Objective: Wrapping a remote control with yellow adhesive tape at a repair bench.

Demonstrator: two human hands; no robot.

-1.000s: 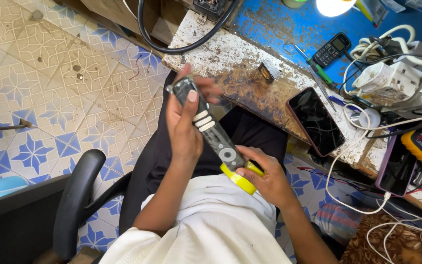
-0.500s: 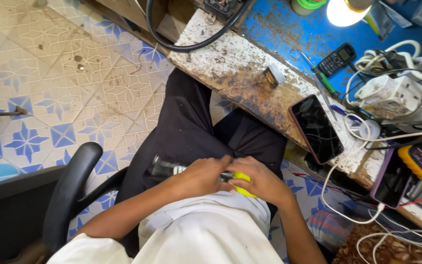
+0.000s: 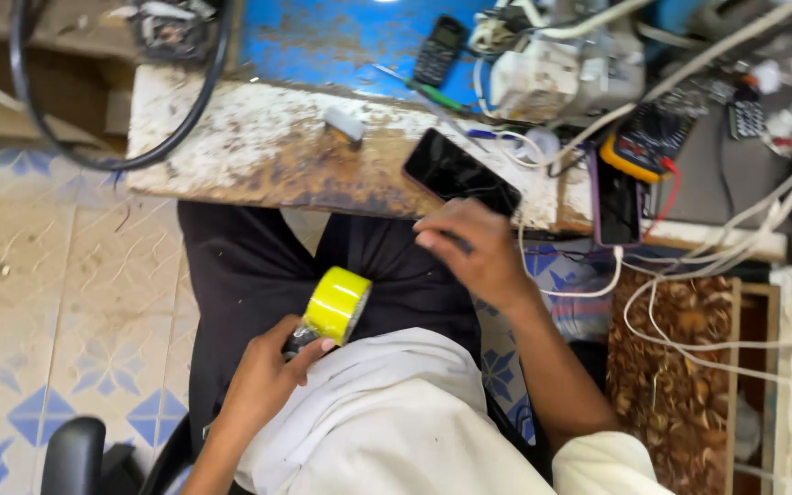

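**Left hand is holding yellow tape, right hand is reaching to the bench**

In the head view, the left hand (image 3: 263, 380) is closing its fingers around a dark object in the lap, with a yellow tape roll (image 3: 337, 303) touching the fingertips. The right hand (image 3: 474, 249) is hovering with loose, half-curled fingers, gripping nothing, just below the black phone (image 3: 461, 172). The phone is lying at the edge of the worn workbench (image 3: 258, 147). A multimeter (image 3: 643, 142) is sitting among white cables further right.

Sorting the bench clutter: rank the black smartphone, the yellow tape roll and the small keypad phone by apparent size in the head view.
1. Black smartphone
2. Yellow tape roll, though it sits nearer the camera, so this is unsure
3. Small keypad phone
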